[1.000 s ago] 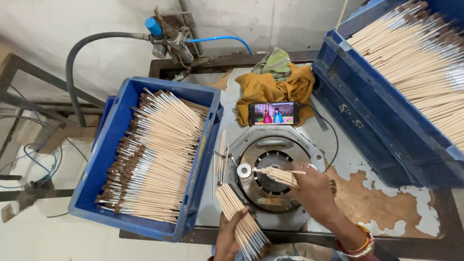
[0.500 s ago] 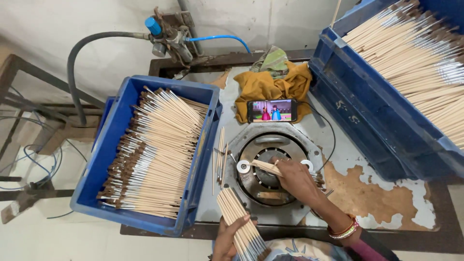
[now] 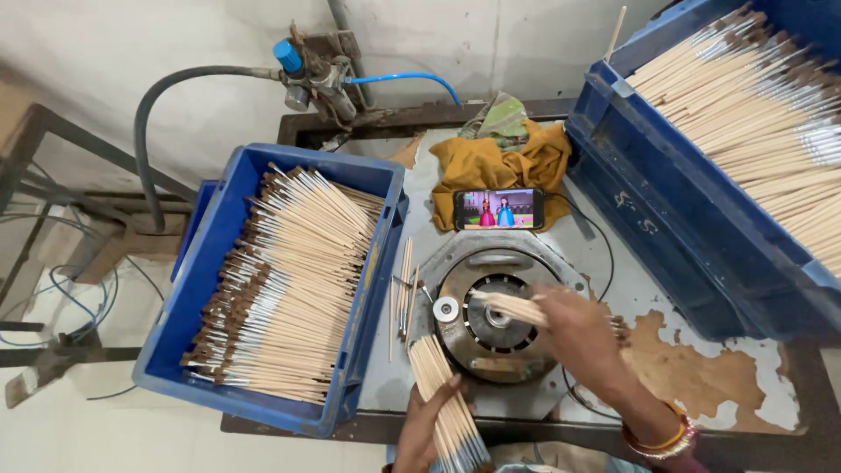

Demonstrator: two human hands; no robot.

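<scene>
Right hand [image 3: 583,337] grips one brush [image 3: 512,307] over the machine [image 3: 495,328]; left hand [image 3: 429,429] clamps a bundle [image 3: 447,398]. Left of the machine, the crate [image 3: 219,263] is nearly full.

- pale plaster wall [image 3: 175,44], stained
- light floor [image 3: 70,429] with loose cables [image 3: 79,298]
- rusty metal table [image 3: 701,368], paint peeling
- dark metal frame [image 3: 35,166] at left
- grey hose [image 3: 149,114] along wall

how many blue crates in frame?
2. One blue crate sits left of the round machine, full of wooden sticks. The other blue crate is at right, cut off by the frame edge; more may lie outside view.
</scene>
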